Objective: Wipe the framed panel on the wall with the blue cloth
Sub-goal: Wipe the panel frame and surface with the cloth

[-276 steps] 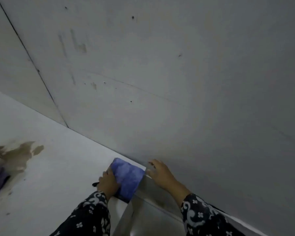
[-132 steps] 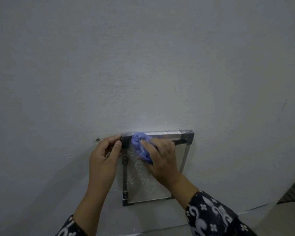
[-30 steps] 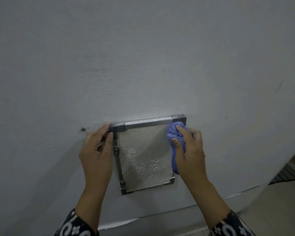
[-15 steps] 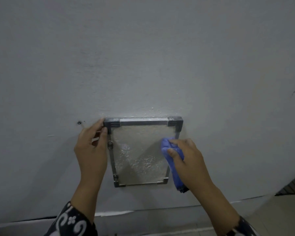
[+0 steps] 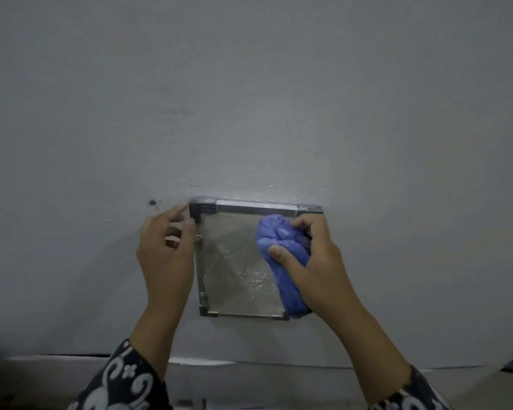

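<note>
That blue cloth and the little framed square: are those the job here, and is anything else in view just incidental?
Part of the job:
- blue cloth, bunched in the right hand, pressed on the panel's right side
- framed panel on the wall
- left hand, steadying the frame's left edge

Just there:
- small dark hole in the wall, left of the frame
- patterned sleeves

The right hand [image 5: 317, 258] has carried the blue cloth [image 5: 282, 255] from the panel's lower right up to its top-right corner.
</note>
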